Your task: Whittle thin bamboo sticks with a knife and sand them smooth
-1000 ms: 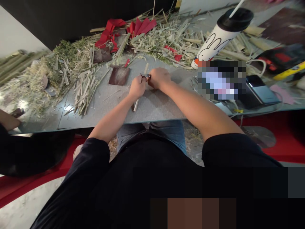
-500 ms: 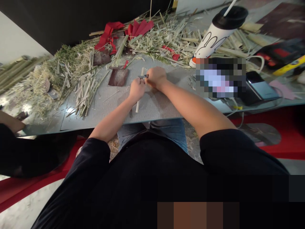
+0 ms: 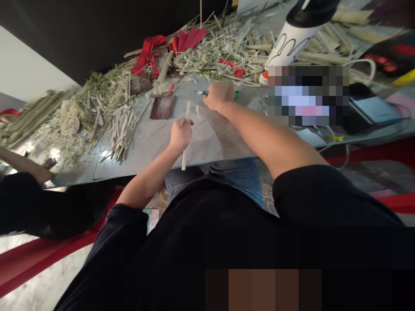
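My left hand is closed around a pale bamboo strip, which stands nearly lengthwise to me and shows above and below the fist. Farther off and to the right, my right hand grips a knife. Its short metal blade points left, and a bit of green handle shows behind the fist. Blade and strip are apart. A brown square of sandpaper lies on the table left of the strip's upper end. Beyond it to the left is a pile of split bamboo strips.
Shavings and red paper heap along the back of the grey table. A white rabbit-print tumbler stands at the right, near a blurred-out patch and a phone. At the left edge, another person's arm rests by the table.
My hands have moved apart: the left came toward me with the strip, the right went slightly away and right with the knife. The view has shifted a little.
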`<state>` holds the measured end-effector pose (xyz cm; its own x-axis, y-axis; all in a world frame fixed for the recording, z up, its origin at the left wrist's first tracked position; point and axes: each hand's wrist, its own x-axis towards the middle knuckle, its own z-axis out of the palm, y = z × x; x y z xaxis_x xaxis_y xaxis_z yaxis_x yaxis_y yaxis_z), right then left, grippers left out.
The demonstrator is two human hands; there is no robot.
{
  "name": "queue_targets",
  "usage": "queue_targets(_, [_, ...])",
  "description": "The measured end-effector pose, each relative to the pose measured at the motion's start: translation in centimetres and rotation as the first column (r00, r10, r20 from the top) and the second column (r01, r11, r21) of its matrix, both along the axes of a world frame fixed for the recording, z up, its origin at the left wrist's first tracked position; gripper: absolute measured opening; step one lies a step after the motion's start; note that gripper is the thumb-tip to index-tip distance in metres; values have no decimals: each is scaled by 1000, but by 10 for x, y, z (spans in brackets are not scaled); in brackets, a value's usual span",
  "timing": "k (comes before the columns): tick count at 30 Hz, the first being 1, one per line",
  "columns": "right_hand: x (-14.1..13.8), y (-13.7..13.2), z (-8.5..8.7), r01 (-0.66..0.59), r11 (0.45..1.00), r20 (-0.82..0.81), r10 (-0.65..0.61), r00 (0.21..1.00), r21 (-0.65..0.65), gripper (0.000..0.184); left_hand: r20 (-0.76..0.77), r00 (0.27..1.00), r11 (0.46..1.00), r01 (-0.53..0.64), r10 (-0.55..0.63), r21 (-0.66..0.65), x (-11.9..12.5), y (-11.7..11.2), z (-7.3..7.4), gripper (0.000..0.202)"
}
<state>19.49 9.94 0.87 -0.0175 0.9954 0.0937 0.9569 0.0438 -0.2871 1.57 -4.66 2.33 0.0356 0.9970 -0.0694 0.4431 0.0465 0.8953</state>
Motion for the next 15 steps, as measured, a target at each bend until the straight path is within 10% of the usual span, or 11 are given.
queue_targets(6, [4,-11,16,15,1000,-52,-14,999,16,34,143,982,992,-126,127,-13,4,44,18,28])
queue_targets(15, [2,-32,33,-197,980,17,197,980,19,30,129,991,997,-33,24,68,23,77,-2,36])
